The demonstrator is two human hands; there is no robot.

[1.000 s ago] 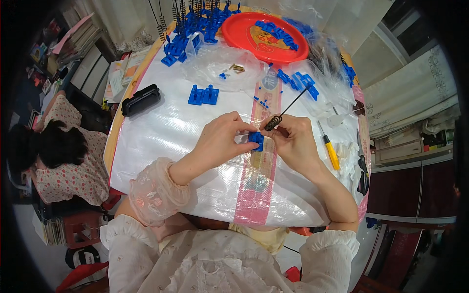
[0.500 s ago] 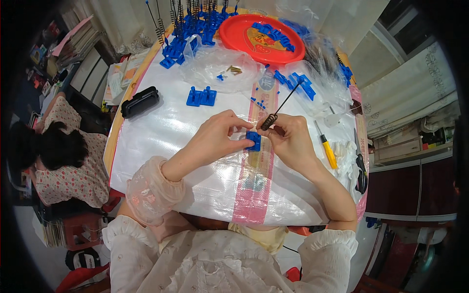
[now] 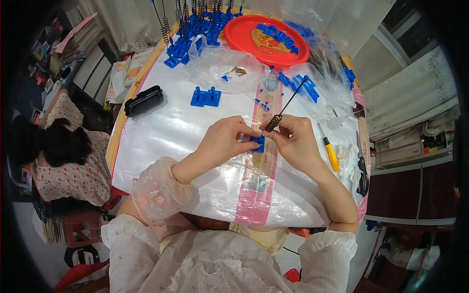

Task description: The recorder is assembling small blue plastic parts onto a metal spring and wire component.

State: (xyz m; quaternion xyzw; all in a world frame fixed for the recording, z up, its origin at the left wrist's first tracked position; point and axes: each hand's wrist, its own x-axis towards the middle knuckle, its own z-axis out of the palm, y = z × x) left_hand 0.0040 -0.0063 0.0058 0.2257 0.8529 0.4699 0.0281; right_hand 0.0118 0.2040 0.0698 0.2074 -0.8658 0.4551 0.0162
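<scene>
Tray (image 3: 244, 41), red, round, holding blue plastic clips (image 3: 278, 36)

The left hand (image 3: 225, 140) and right hand (image 3: 295, 141) meet at table centre, both gripping a small blue part (image 3: 257, 143) between the fingertips. The right hand also holds a dark spring wire (image 3: 286, 105) that slants up and away to the right, its coil at the fingers. The table (image 3: 171, 146) is covered with white plastic sheet. A blue clip pair (image 3: 205, 96) lies beyond the left hand; a black case (image 3: 144, 101) lies near the left edge. A red tray (image 3: 254, 41) holds more blue parts. A yellow screwdriver (image 3: 330, 152) lies just right of the right hand.
</scene>
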